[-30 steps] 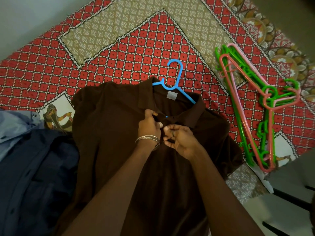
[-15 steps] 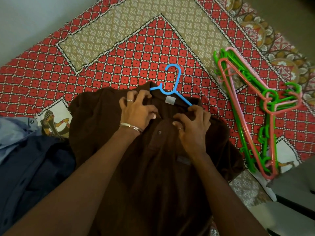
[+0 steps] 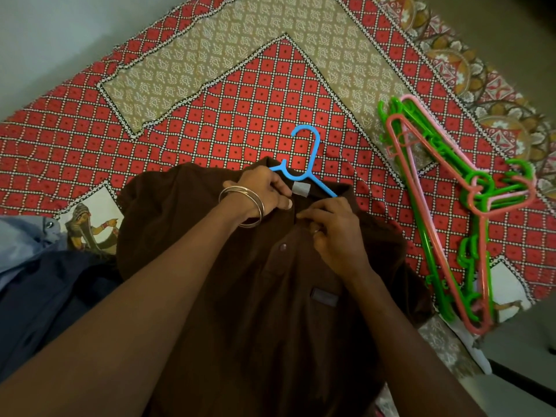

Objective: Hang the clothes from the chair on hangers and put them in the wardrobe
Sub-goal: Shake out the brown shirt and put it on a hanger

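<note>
**Q:** Bedspread first, pls. What's the setting?

**A:** Red-and-white checked bedspread (image 3: 210, 121) w/ a beige patterned band, seen from above by a head cam. Spread flat on it, centre to 6 o'clock, is a brown polo shirt (image 3: 240, 296), collar toward 12.

**Q:** Where's the hanger?

**A:** Blue hanger (image 3: 307, 164) sits inside the shirt's neck; its hook pokes out at 12 o'clock, and one arm shows w/in the open collar by a grey label (image 3: 300, 189).

**Q:** And the hands?

**A:** Left hand (image 3: 264, 191), bangles (image 3: 243, 203) on the wrist, grasps the collar edge just left of the label, fingers curled round the fabric. Right hand (image 3: 334, 233) pinches the collar/placket just below the hanger arm, fingers curled. The two nearly touch. One placket button (image 3: 282, 247) below them looks done up.

**Q:** How far along is the job?

**A:** Early, I'd judge. This shirt seems nearly hung: hanger in, collar being tidied or the top being closed. Not yet lifted, and no wardrobe in view.

**Q:** What's left?

**A:** At 9 o'clock lie more clothes: a navy garment (image 3: 45, 296) and a light blue one (image 3: 21, 239), both w/o hangers. At 3 o'clock, well apart from the shirt, a pile of spare green and pink hangers (image 3: 451, 206). So at least two garments remain, then carrying everything to the wardrobe.
</note>
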`<control>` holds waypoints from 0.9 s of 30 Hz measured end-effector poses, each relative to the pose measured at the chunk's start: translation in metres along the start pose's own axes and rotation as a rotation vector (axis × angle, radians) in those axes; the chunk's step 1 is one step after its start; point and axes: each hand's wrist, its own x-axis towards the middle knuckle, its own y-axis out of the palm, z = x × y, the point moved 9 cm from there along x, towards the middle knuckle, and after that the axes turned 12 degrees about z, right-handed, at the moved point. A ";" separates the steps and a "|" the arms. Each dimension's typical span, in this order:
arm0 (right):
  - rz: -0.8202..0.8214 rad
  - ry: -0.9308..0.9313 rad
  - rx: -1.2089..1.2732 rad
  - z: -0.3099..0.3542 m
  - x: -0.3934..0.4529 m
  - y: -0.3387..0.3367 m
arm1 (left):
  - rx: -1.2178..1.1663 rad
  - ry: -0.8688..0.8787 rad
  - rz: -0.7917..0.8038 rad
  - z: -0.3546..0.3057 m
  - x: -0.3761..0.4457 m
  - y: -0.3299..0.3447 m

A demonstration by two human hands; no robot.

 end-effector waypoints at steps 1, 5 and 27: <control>0.004 0.005 0.032 0.003 0.001 -0.002 | -0.083 -0.006 0.026 0.001 0.000 0.003; 0.007 0.070 0.099 0.003 0.007 -0.001 | -0.243 -0.010 0.078 0.000 0.001 0.010; 0.244 0.028 -0.037 -0.004 0.028 0.009 | -0.125 0.154 0.064 0.014 -0.011 0.029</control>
